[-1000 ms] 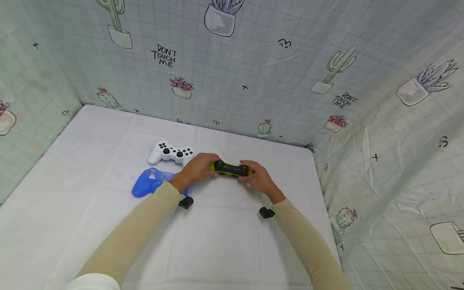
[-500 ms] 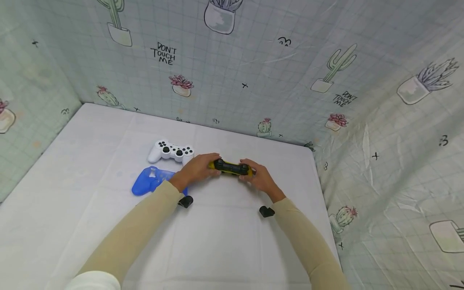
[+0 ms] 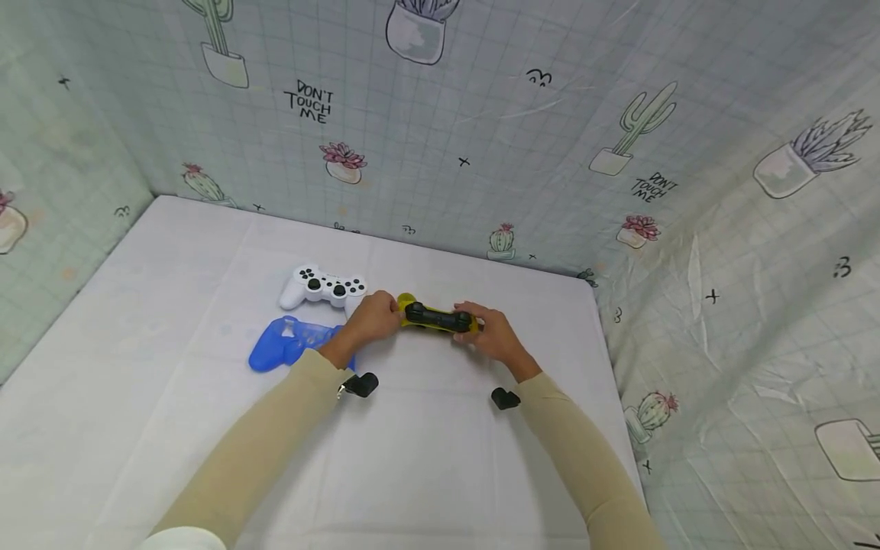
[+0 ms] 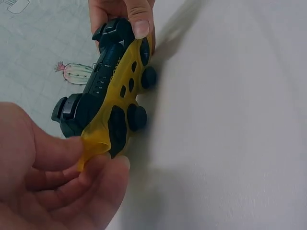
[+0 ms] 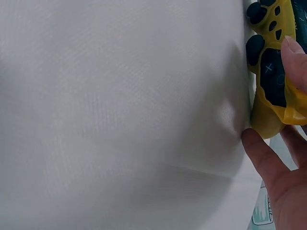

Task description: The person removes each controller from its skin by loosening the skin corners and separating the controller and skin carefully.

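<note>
A black game controller (image 3: 440, 318) is partly inside a yellow silicone cover (image 4: 116, 91), its shoulder buttons side turned up. My left hand (image 3: 374, 317) pinches a loose, pulled-out corner of that cover between thumb and fingers at the controller's left end. From the opposite end my right hand (image 3: 495, 336) holds the controller, thumb on the top and fingers around the grip. In the left wrist view the sticks and front buttons poke through the cover's holes. A yellow-covered grip end shows in the right wrist view, close to the tabletop.
A white game controller (image 3: 302, 289) lies left of my hands. In front of it is a blue silicone cover (image 3: 275, 347), partly hidden by my left forearm. The white tabletop (image 3: 412, 458) meets a cactus-print curtain (image 3: 426, 153) behind and at both sides.
My left hand has shifted slightly left from its hold around the controller's end and now pinches the yellow cover's corner, which stands out. The right hand stays in place.
</note>
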`<state>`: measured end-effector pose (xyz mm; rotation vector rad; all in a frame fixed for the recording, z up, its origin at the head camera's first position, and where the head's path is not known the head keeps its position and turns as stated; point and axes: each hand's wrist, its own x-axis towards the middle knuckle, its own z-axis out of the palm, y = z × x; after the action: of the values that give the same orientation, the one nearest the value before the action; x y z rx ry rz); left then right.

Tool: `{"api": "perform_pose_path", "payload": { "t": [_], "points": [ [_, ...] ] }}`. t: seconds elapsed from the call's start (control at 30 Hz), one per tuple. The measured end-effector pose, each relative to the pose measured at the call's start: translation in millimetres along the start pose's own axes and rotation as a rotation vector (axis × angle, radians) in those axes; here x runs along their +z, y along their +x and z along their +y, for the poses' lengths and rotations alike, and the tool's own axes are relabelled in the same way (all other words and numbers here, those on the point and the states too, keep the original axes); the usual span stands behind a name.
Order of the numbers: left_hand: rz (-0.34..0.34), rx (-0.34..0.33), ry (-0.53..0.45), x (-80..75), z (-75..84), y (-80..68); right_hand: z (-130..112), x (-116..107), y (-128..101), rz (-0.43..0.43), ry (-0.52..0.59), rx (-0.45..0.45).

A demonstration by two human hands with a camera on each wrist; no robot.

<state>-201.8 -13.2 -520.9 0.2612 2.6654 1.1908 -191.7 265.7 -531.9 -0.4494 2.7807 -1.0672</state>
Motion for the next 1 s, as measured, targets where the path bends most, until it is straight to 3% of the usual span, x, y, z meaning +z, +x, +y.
{"api": "perform_pose_path", "payload": {
  "t": [0.23,0.4,0.6,0.73,0.87,1.0],
  "points": [
    [0.022,-0.123,-0.023,-2.1,6.5,5.6,-2.2,0.8,5.4,-0.008,-0.078,-0.038],
    [0.029,-0.151,0.074,-2.2,9.8,9.9,-4.1,1.8,8.4,-0.001,-0.129,-0.039],
    [0.028,-0.132,0.295,7.2,10.0,13.8,-7.0,5.2,8.8,0.003,-0.126,-0.028],
    [0.013,-0.118,0.383,12.9,9.5,14.6,-8.1,7.5,9.1,-0.004,-0.119,-0.033],
    [0.025,-0.102,0.366,9.5,13.4,17.3,-7.4,5.6,8.2,0.023,-0.108,-0.049],
    [0.009,0.004,0.295,4.5,17.6,18.1,-2.9,2.7,3.8,0.037,-0.061,0.018]
  ]
}}
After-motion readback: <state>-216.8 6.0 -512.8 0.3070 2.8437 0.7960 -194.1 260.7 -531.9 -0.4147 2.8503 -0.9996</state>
